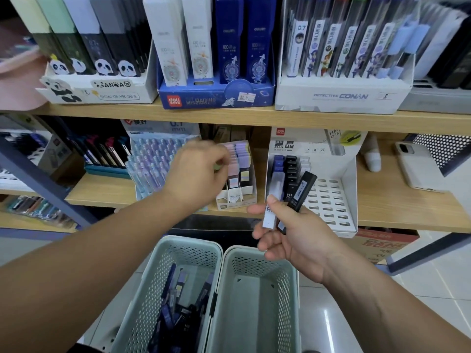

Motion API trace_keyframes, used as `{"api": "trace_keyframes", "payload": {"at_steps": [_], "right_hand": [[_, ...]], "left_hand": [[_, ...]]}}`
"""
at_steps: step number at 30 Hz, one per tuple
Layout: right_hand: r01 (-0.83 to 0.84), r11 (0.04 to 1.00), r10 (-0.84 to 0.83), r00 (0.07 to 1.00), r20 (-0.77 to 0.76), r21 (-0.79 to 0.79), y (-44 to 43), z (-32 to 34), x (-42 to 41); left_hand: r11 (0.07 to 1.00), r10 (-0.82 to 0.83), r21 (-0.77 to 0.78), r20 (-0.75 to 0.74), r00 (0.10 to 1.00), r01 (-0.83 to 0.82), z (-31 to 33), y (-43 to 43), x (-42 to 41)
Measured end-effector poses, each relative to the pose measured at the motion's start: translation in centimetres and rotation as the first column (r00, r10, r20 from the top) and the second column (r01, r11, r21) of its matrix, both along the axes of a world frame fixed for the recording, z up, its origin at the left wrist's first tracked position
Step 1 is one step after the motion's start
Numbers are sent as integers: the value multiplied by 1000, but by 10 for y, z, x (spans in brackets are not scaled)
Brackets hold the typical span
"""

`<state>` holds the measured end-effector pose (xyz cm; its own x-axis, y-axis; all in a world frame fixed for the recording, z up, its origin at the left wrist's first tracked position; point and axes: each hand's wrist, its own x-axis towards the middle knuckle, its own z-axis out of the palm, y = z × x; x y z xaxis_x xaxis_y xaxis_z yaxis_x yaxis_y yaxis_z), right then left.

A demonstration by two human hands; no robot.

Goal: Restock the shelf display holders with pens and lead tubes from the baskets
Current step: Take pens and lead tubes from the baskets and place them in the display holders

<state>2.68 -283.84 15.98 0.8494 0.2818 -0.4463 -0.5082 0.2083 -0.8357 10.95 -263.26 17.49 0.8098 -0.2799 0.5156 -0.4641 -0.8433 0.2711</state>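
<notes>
My right hand (288, 233) grips two lead tubes, a pale one (274, 200) and a black one (300, 192), in front of the white slotted display holder (328, 200). That holder has a few blue and black tubes in its left rows and many bare slots. My left hand (196, 171) reaches to the small holder of pastel lead tubes (240, 166) on the lower shelf, fingers curled at its left side; whether it pinches a tube is hidden by blur. Below, the left basket (163, 253) holds several dark tubes. The right basket (257, 284) looks bare inside.
The upper shelf carries a panda box (96, 87), a blue deli box (216, 98) and a Conan box (341, 95). A tray of clear pens (150, 161) stands left of my left hand. A phone (418, 166) lies on the lower shelf at right.
</notes>
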Motion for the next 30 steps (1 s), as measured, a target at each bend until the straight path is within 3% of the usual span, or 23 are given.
{"api": "trace_keyframes", "payload": {"at_steps": [1,2,3,4,6,9,13,15,18,22,26,30], "right_hand": [[-11,1000,11,1000,-1,-10,-1,0,0],[-21,999,21,1000,3,-35,-2,-1,0],[-31,998,31,999,7,-63,-3,-1,0],[-42,995,43,999,6,-85,-3,-2,-1],[-93,988,93,996,-6,-121,-5,-2,-3],[-168,974,166,986,-21,-154,-12,-1,-8],[33,991,-34,999,-6,-129,-28,-1,-10],[165,980,-166,986,-2,-115,-36,-1,-11],[290,949,-290,957,15,-126,-49,-3,-13],[348,932,-347,937,30,-104,-64,-6,-15],[310,948,-309,951,23,-75,-70,-8,-18],[289,952,-292,956,-19,-98,-78,-11,-18]], "left_hand": [[965,-41,-261,-143,989,2,1,-8,-13],[860,-122,-507,-325,938,-64,1,-17,-24],[736,-229,-657,-472,852,-166,1,-26,-34],[653,-322,-716,-556,766,-246,0,-34,-41],[602,-424,-745,-604,675,-288,-5,-42,-51],[568,-436,-769,-585,684,-295,-11,-42,-55],[447,-411,-799,-582,701,-402,-15,-41,-59],[478,-377,-767,-619,690,-428,-19,-46,-63],[608,-352,-696,-668,655,-383,-20,-62,-72],[758,-474,-642,-668,574,-121,-12,-87,-78],[807,-540,-588,-699,469,52,-13,-108,-76],[796,-529,-604,-664,528,38,-25,-119,-69]]}}
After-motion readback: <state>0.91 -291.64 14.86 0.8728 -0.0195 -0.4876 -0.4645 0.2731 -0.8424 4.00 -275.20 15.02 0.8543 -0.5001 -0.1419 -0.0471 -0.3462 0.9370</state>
